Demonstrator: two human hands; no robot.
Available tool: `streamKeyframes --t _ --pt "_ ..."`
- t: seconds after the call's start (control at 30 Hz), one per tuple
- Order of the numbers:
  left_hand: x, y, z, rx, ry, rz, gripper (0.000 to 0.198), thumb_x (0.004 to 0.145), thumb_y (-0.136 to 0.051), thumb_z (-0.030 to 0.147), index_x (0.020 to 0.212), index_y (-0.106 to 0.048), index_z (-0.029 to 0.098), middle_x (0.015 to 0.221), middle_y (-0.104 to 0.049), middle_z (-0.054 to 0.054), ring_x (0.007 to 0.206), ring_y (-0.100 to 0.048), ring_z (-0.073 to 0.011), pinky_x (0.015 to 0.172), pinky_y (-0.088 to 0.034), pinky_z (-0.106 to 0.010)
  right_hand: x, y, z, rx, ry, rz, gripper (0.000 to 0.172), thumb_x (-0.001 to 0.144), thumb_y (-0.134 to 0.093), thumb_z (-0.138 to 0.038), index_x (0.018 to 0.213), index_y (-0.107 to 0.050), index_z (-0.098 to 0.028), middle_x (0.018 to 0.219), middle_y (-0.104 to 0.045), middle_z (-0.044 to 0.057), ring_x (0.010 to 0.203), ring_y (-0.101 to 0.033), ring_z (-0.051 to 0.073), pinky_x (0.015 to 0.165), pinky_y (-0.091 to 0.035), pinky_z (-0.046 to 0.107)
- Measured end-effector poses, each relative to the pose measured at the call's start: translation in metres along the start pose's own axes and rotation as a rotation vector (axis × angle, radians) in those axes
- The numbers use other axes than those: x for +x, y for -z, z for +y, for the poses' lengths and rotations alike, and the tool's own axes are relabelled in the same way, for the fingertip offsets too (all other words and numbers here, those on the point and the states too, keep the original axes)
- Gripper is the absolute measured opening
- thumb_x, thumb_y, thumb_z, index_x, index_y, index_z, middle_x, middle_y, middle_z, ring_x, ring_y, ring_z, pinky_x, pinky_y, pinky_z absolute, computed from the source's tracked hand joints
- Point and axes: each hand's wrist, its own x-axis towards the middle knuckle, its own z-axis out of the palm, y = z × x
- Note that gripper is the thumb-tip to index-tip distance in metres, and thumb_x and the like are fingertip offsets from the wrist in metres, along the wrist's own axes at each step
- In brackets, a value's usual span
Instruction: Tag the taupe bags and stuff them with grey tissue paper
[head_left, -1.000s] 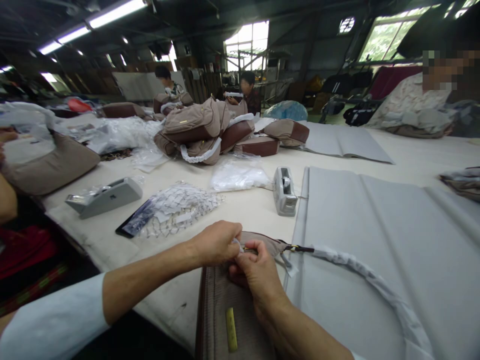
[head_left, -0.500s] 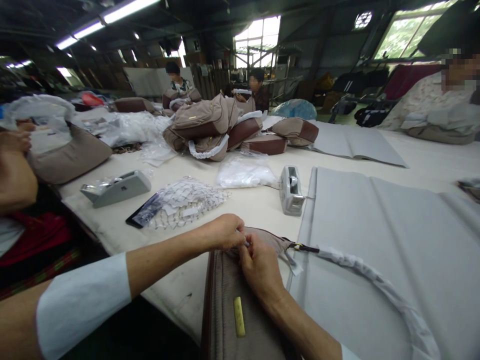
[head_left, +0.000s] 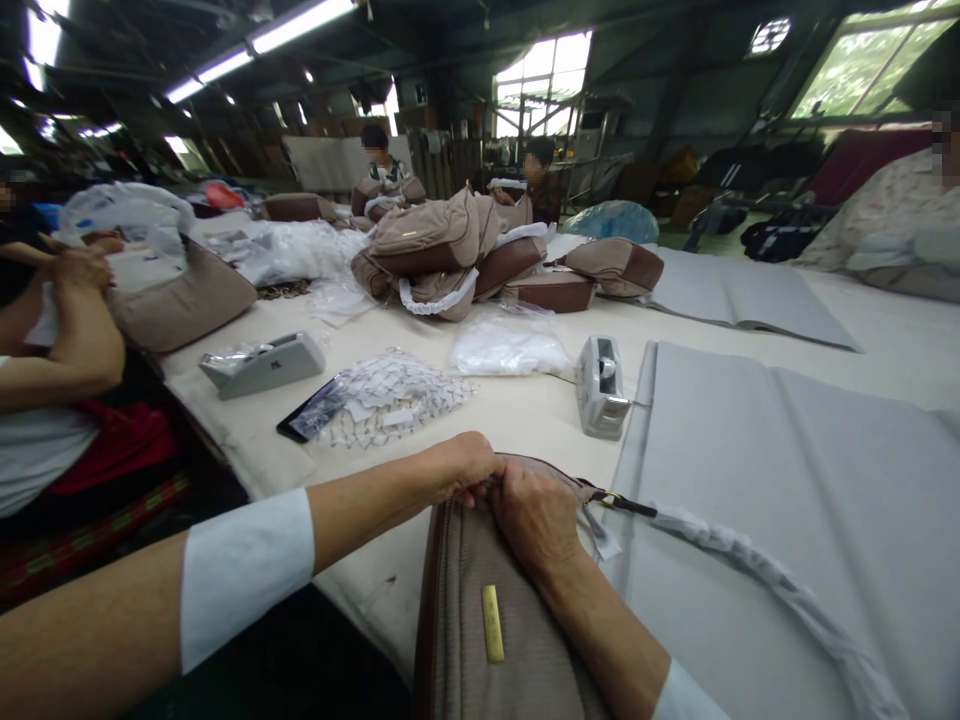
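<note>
A taupe handbag [head_left: 517, 640] with dark brown trim and a small gold plate lies on its side before me, at the table's front edge. My left hand [head_left: 471, 465] is closed at the bag's top edge, its fingers bent downward. Right against it, my right hand [head_left: 536, 515] is also closed, knuckles up. Whatever the fingers pinch is hidden behind them. From the bag's far end runs a strap [head_left: 780, 575] wrapped in white paper, joined by gold hardware. A small white tag [head_left: 602, 535] hangs beside that end.
Two grey tape dispensers [head_left: 602, 390] stand beyond my hands. Between them lies a clear bag of white slips [head_left: 382, 400]. Grey sheets [head_left: 720, 420] cover the right side. More handbags [head_left: 427, 235] are piled farther back. A co-worker's arm [head_left: 82, 320] is at left.
My view has turned slightly left. Both hands stay at the bag's top edge; my right hand has rolled knuckles-up, and a small pale thing seen between the fingers is now hidden.
</note>
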Motion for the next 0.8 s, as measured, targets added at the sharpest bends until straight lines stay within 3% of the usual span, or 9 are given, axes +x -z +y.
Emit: streamKeyframes --t 0.17,0.27,0.33,0.43,0.57,0.63,0.73,0.8 --pt "0.003 -0.001 -0.009 -0.029 -0.054 0.017 0.014 0.071 -0.05 0.022 0.058 -0.046 0.017 0.046 -0.042 0.005 0.041 -0.042 -0.0092 0.038 -0.037 -0.019 0.0 0.006 0.001 0.011 -0.017 -0.045 0.011 0.085 -0.051 -0.015 0.089 -0.062 -0.013 0.063 -0.068 0.007 0.057 -0.066 0.022 0.045 -0.038 0.027" --pt "0.0 0.002 -0.022 0.014 -0.174 0.038 0.009 0.069 -0.053 0.025 0.064 -0.05 0.017 0.05 -0.047 0.004 0.043 -0.046 -0.0107 0.04 -0.037 -0.02 -0.017 0.013 0.016 0.182 0.088 0.012 0.036 0.085 -0.055 -0.022 0.119 -0.052 -0.012 0.079 -0.07 0.007 0.068 -0.067 0.022 0.055 -0.047 0.029" --pt "-0.004 0.005 -0.03 0.043 -0.263 0.067 0.008 0.067 -0.054 0.023 0.073 -0.056 0.018 0.055 -0.05 0.005 0.046 -0.047 -0.0104 0.042 -0.036 -0.019 -0.035 0.015 0.029 0.356 0.156 0.122 0.042 0.087 -0.054 -0.025 0.126 -0.046 -0.013 0.088 -0.068 0.007 0.077 -0.065 0.021 0.065 -0.051 0.031" --pt "-0.007 0.009 -0.037 0.065 -0.329 0.073 0.023 0.066 -0.053 0.019 0.086 -0.064 0.018 0.061 -0.053 0.005 0.049 -0.047 -0.0099 0.044 -0.035 -0.019 -0.06 0.013 0.044 0.545 0.113 0.22 0.026 0.09 -0.048 -0.02 0.116 -0.053 -0.016 0.088 -0.064 0.006 0.08 -0.061 0.018 0.07 -0.051 0.03" --pt "0.001 0.012 -0.036 0.078 -0.312 0.041 0.029 0.071 -0.056 0.037 0.086 -0.071 0.016 0.05 -0.048 0.005 0.047 -0.045 -0.0118 0.044 -0.035 -0.022 -0.073 0.008 0.046 0.691 0.095 0.214 0.023 0.089 -0.048 -0.015 0.112 -0.054 -0.018 0.094 -0.061 0.007 0.088 -0.059 0.017 0.075 -0.051 0.029" --pt "0.007 0.011 -0.034 0.1 -0.389 0.063 0.029 0.072 -0.059 0.04 0.08 -0.072 0.016 0.054 -0.055 0.003 0.056 -0.052 -0.0138 0.054 -0.04 -0.023 -0.072 0.006 0.044 0.706 0.105 0.21 0.023 0.089 -0.048 -0.014 0.11 -0.055 -0.019 0.094 -0.061 0.006 0.086 -0.058 0.017 0.073 -0.051 0.029" --pt "0.013 0.004 -0.034 0.135 -0.538 0.101 0.018 0.074 -0.059 0.03 0.075 -0.071 0.016 0.074 -0.066 0.0 0.077 -0.059 -0.0157 0.073 -0.042 -0.023 -0.07 0.007 0.043 0.718 0.111 0.212 0.02 0.089 -0.047 -0.012 0.106 -0.056 -0.019 0.09 -0.061 0.005 0.083 -0.058 0.017 0.07 -0.051 0.03" --pt "0.014 -0.002 -0.037 0.175 -0.627 0.16 0.016 0.076 -0.057 0.026 0.074 -0.07 0.016 0.075 -0.064 -0.001 0.077 -0.058 -0.0155 0.074 -0.041 -0.024 -0.07 0.009 0.044 0.736 0.114 0.215 0.019 0.089 -0.046 -0.011 0.102 -0.056 -0.019 0.088 -0.061 0.005 0.082 -0.058 0.017 0.071 -0.051 0.03"
